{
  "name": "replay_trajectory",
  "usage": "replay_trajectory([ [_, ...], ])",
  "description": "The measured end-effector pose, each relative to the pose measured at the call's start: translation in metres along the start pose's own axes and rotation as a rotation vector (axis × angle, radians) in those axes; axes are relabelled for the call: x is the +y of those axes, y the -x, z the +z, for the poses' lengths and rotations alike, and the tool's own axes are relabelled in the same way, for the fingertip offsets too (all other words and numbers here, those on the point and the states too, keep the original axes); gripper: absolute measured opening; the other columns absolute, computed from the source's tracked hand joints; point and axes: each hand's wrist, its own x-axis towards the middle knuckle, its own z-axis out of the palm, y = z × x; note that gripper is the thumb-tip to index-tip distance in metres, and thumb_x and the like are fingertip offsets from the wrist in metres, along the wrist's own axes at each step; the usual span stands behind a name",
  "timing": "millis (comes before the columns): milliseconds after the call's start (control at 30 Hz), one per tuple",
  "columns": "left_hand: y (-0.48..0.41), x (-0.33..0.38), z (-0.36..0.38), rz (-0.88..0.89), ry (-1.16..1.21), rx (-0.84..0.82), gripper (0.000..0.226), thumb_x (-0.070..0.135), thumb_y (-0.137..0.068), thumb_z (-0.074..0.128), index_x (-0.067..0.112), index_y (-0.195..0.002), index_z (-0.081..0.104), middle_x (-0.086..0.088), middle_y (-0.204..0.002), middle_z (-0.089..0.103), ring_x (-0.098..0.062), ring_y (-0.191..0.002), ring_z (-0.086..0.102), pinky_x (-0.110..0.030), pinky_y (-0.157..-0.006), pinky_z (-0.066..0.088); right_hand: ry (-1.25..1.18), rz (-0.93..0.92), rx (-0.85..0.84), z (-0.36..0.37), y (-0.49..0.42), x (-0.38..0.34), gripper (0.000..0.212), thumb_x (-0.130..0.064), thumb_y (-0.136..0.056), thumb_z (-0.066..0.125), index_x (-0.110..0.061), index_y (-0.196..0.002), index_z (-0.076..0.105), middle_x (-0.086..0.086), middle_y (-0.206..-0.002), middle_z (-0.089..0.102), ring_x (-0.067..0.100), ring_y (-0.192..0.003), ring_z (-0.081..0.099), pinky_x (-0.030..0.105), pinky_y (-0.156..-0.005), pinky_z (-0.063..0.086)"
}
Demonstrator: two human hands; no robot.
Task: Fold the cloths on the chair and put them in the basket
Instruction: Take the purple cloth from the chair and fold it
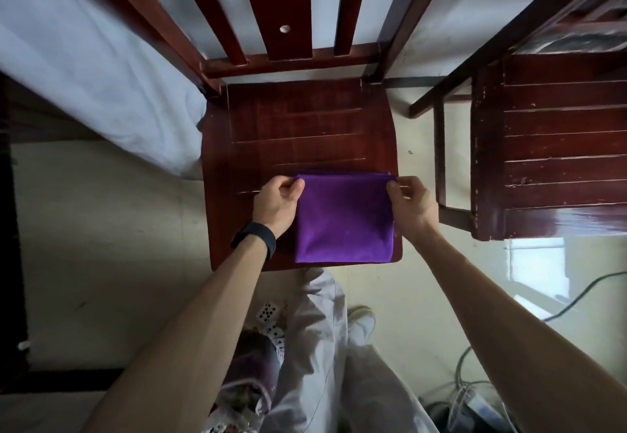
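Note:
A purple cloth (344, 219) lies folded flat on the front right part of the dark red wooden chair seat (295, 127). My left hand (276, 203) pinches the cloth's far left corner. My right hand (412, 205) pinches its far right corner. The near edge of the cloth lines up with the seat's front edge. No basket is visible.
A second wooden chair (556, 147) stands to the right. A bed with a white sheet (84, 69) is at the left. Cables and a power strip (471, 395) lie on the floor at the lower right. My legs are below the seat.

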Motion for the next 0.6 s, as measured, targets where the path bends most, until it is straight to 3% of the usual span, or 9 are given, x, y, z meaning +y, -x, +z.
replay_trajectory([
  [167, -0.011, -0.002, 0.007, -0.001, 0.009, 0.028, 0.025, 0.038, -0.093, 0.063, 0.015, -0.103, 0.066, 0.007, -0.085, 0.064, -0.001, -0.072, 0.059, -0.017, -0.069, 0.043, 0.027, 0.031, 0.022, 0.008, -0.011, 0.000, 0.027, -0.037, -0.099, 0.054, -0.019, -0.117, 0.064, -0.002, -0.099, 0.065, 0.027, -0.103, 0.064, 0.027, -0.082, 0.043],
  [300, -0.015, -0.004, 0.009, -0.014, -0.043, 0.045, 0.026, 0.040, -0.092, 0.063, 0.015, -0.101, 0.066, 0.008, -0.081, 0.065, -0.013, -0.080, 0.065, -0.024, -0.072, 0.047, 0.056, 0.040, 0.035, 0.012, -0.016, -0.001, 0.030, -0.037, -0.099, 0.055, -0.016, -0.118, 0.065, 0.006, -0.111, 0.071, 0.027, -0.105, 0.064, 0.024, -0.082, 0.039],
  [433, -0.013, -0.001, 0.012, 0.071, -0.087, 0.095, 0.029, 0.043, -0.094, 0.060, 0.016, -0.104, 0.063, 0.012, -0.076, 0.061, -0.015, -0.075, 0.065, -0.029, -0.065, 0.051, 0.060, 0.046, 0.068, 0.017, -0.020, -0.001, 0.030, -0.038, -0.099, 0.054, -0.017, -0.117, 0.065, 0.007, -0.111, 0.071, 0.027, -0.105, 0.063, 0.024, -0.082, 0.039],
  [533, -0.002, -0.009, 0.014, 0.192, -0.097, 0.137, 0.034, 0.046, -0.094, 0.057, 0.022, -0.118, 0.060, 0.006, -0.092, 0.063, -0.015, -0.072, 0.063, -0.035, -0.064, 0.055, 0.006, 0.020, 0.135, 0.022, -0.008, 0.006, 0.029, -0.039, -0.098, 0.055, -0.017, -0.115, 0.062, 0.006, -0.111, 0.068, 0.021, -0.096, 0.061, 0.025, -0.080, 0.039],
  [600, 0.012, -0.019, 0.017, 0.213, -0.104, 0.139, 0.046, 0.044, -0.094, 0.057, 0.027, -0.136, 0.049, 0.001, -0.109, 0.060, -0.015, -0.082, 0.063, -0.032, -0.069, 0.056, -0.012, -0.078, 0.217, 0.027, 0.009, 0.016, 0.033, -0.038, -0.095, 0.056, -0.012, -0.115, 0.060, 0.008, -0.111, 0.064, 0.025, -0.098, 0.060, 0.031, -0.083, 0.044],
])
